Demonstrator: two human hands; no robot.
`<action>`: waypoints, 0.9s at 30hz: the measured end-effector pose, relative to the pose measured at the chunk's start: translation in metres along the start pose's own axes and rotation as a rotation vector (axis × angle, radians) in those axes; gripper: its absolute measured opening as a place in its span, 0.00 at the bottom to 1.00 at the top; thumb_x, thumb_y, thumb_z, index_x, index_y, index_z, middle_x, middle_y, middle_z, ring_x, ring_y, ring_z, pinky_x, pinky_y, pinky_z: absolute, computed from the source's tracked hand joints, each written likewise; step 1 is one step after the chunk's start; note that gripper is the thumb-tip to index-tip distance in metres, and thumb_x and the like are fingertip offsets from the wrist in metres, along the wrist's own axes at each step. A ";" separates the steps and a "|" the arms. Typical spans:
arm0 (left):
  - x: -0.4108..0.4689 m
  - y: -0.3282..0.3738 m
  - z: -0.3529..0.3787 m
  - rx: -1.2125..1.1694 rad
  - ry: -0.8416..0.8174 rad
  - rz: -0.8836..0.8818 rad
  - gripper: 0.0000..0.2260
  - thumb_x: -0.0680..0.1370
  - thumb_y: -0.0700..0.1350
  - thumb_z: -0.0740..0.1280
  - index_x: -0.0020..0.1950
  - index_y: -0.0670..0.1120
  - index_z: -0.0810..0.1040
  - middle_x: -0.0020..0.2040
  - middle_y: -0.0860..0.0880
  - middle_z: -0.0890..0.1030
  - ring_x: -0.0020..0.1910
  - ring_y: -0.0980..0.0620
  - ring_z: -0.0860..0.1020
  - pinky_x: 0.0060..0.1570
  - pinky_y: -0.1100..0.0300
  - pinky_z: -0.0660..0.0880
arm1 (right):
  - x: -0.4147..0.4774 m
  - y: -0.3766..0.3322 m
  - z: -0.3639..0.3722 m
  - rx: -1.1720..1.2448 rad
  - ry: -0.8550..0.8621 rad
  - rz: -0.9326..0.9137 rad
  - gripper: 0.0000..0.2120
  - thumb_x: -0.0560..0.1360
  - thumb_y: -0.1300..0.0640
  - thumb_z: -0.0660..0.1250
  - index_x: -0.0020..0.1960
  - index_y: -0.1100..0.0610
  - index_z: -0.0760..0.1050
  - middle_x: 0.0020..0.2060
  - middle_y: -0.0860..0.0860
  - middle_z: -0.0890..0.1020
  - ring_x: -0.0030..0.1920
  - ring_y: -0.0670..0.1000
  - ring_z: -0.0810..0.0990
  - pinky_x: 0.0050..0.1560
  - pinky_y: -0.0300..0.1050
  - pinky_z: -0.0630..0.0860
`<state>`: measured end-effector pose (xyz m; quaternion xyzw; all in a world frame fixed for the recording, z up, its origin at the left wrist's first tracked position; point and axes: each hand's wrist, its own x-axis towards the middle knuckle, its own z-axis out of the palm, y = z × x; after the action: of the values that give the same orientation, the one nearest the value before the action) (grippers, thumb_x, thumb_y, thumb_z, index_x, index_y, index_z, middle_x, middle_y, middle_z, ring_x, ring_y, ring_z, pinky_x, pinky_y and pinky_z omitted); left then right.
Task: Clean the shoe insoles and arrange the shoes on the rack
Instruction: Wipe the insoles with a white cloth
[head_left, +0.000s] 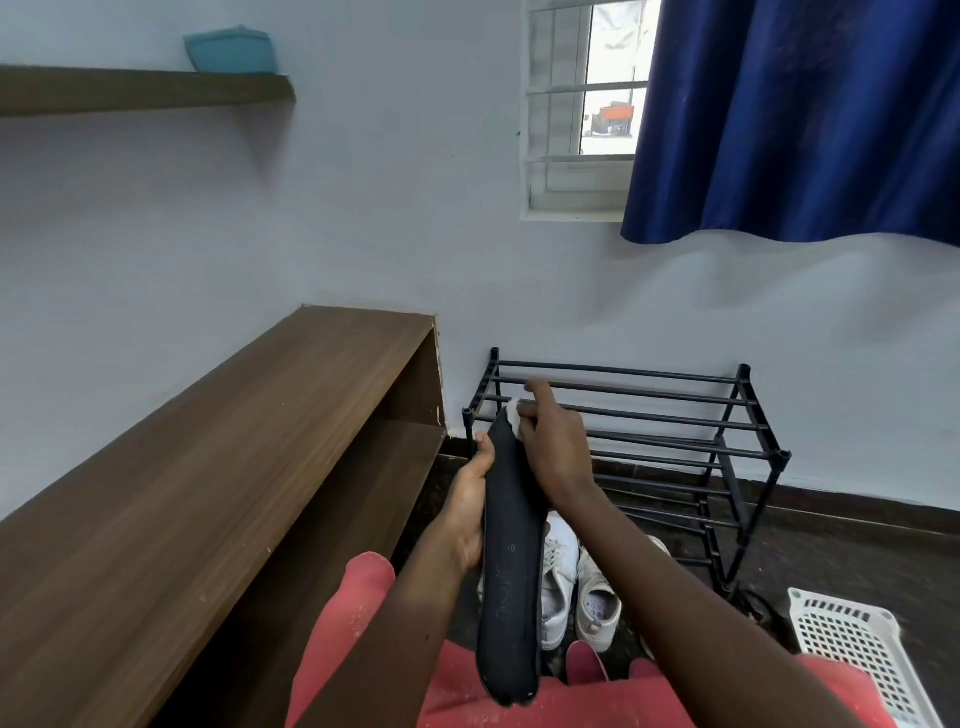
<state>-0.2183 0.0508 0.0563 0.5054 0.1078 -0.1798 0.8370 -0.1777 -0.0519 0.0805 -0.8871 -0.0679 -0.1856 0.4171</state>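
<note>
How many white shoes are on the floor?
2. One shoe lies on the floor just right of the insole, the other shoe beside it. A pale edge behind the right forearm may be a third.

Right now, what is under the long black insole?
Two white lace-up shoes on the dark floor. The long black insole covers part of one.

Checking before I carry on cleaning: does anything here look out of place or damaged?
Nothing looks spilled or damaged. Only the white shoes sit bunched on the floor before the rack, not on it.
</note>
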 end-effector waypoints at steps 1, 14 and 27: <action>0.000 0.001 -0.001 -0.010 0.021 0.008 0.29 0.78 0.64 0.52 0.58 0.42 0.80 0.50 0.39 0.83 0.45 0.44 0.83 0.45 0.52 0.79 | -0.006 0.001 0.001 -0.003 -0.013 -0.010 0.18 0.76 0.66 0.60 0.65 0.58 0.69 0.51 0.58 0.83 0.53 0.58 0.80 0.49 0.45 0.74; 0.009 0.002 -0.012 -0.045 0.068 -0.006 0.33 0.76 0.68 0.53 0.54 0.40 0.82 0.51 0.37 0.83 0.52 0.42 0.81 0.54 0.49 0.77 | -0.048 -0.005 0.014 -0.060 -0.008 -0.215 0.17 0.76 0.64 0.62 0.65 0.61 0.71 0.41 0.61 0.83 0.40 0.61 0.82 0.38 0.47 0.75; 0.003 0.010 -0.007 -0.002 -0.009 0.046 0.31 0.77 0.66 0.52 0.60 0.42 0.79 0.55 0.39 0.82 0.55 0.43 0.80 0.59 0.48 0.74 | 0.004 0.006 0.002 -0.017 0.023 -0.014 0.15 0.76 0.67 0.59 0.62 0.60 0.70 0.48 0.62 0.82 0.49 0.62 0.80 0.45 0.53 0.78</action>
<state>-0.2117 0.0608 0.0604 0.5063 0.0925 -0.1628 0.8418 -0.1720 -0.0545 0.0772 -0.8881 -0.0680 -0.1992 0.4088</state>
